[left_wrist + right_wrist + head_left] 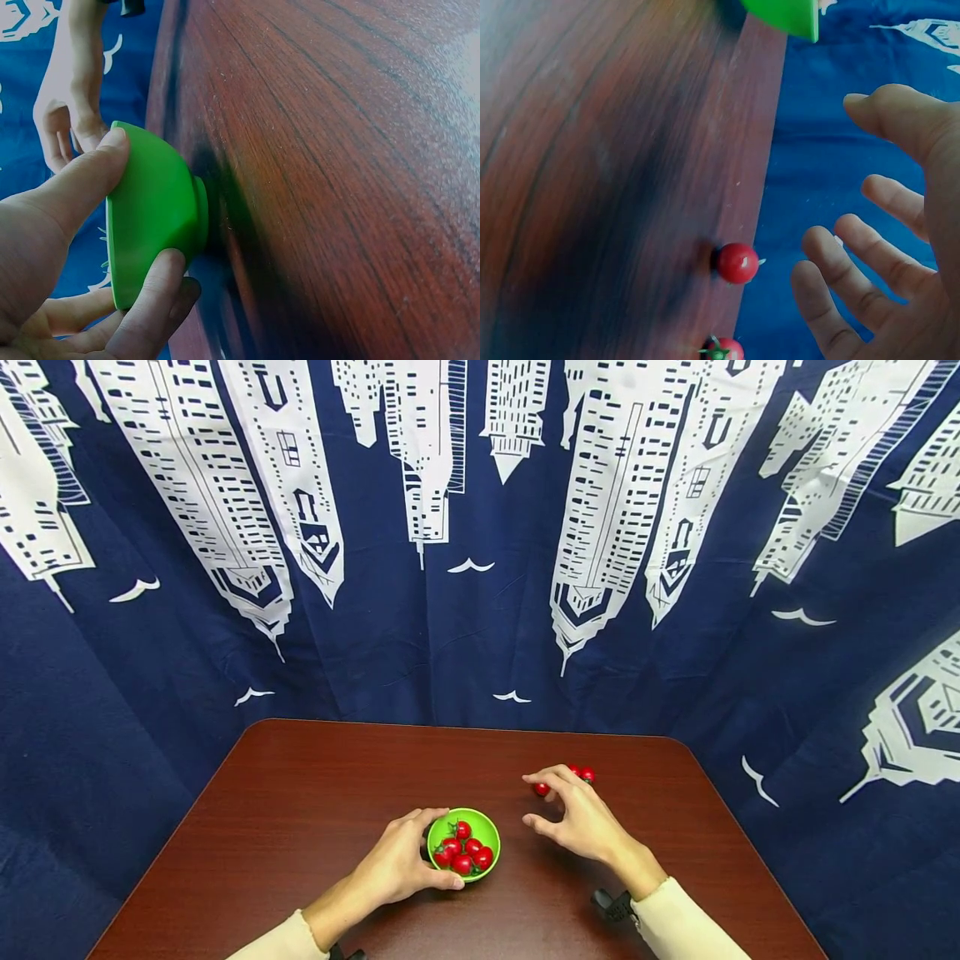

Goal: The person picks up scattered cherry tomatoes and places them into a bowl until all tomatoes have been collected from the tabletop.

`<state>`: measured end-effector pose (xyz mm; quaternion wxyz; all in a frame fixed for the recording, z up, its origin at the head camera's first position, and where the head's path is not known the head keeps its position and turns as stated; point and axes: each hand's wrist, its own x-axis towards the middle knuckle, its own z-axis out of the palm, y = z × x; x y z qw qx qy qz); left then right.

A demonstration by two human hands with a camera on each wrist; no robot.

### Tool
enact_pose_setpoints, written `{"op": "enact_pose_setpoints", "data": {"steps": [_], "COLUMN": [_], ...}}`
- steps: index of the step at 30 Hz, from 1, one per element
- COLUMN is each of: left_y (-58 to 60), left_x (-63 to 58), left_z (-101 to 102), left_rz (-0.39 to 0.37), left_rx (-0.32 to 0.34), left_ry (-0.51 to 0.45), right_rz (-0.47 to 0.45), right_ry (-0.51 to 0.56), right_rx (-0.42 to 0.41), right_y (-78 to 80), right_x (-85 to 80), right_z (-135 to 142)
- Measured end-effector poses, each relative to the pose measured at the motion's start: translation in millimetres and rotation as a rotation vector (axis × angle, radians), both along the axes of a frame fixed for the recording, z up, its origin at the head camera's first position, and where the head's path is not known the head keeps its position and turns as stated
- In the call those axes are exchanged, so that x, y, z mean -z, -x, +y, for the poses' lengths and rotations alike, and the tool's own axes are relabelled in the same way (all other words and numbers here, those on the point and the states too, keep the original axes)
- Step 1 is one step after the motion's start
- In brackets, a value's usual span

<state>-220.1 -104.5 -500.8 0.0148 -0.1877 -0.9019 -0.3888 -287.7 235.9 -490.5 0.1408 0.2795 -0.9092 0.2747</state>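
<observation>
Bowl, bright green, with red tomatoes inside, is near the middle of the wooden table. I see a person's left hand grasping it round the side between thumb and fingers. The right hand holds nothing, fingers spread, near some loose tomatoes toward the far right. Picking one up seems to call for a light fingertip pinch, with the bowl held level and steady.

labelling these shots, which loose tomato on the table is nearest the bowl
The leftmost loose tomato in the head view; the other loose tomatoes lie farther right, away from the green bowl.
</observation>
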Motion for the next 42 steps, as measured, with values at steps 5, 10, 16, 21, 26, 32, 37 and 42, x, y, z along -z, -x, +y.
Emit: {"op": "enact_pose_setpoints", "data": {"steps": [5, 10, 16, 21, 26, 32, 37, 42], "left_y": [0.2, -1.1, -1.3, -1.7, -1.6, -1.9, -1.7, -1.4], "left_x": [-1.5, -2.2, -2.5, -2.5, -2.8, -2.6, -2.5, -2.4], "left_z": [0.6, 1.2, 0.8, 1.1, 0.9, 0.5, 0.6, 0.7], "left_rz": [0.002, -0.003, 0.001, -0.007, -0.016, -0.010, -0.003, 0.003], "left_rx": [-0.011, -0.011, -0.008, -0.010, -0.010, -0.005, -0.006, -0.004], "left_ry": [0.009, 0.012, 0.014, 0.018, 0.009, 0.008, 0.021, 0.017], "right_rz": [-0.017, -0.041, -0.062, -0.070, -0.088, -0.103, -0.106, -0.096], "right_ry": [0.002, 0.006, 0.001, -0.024, -0.043, -0.043, -0.043, -0.065], "right_rx": [0.015, 0.042, 0.064, 0.110, 0.134, 0.138, 0.123, 0.101], "right_y": [9.5, 16.1, 22.7, 29.8, 36.8, 42.2, 45.0, 48.6], "right_x": [3.1, 6.7, 11.7, 17.0, 20.9, 25.6, 27.8, 28.5], "right_z": [4.4, 8.2, 11.0, 13.4, 14.0, 13.7, 13.0, 11.8]}}
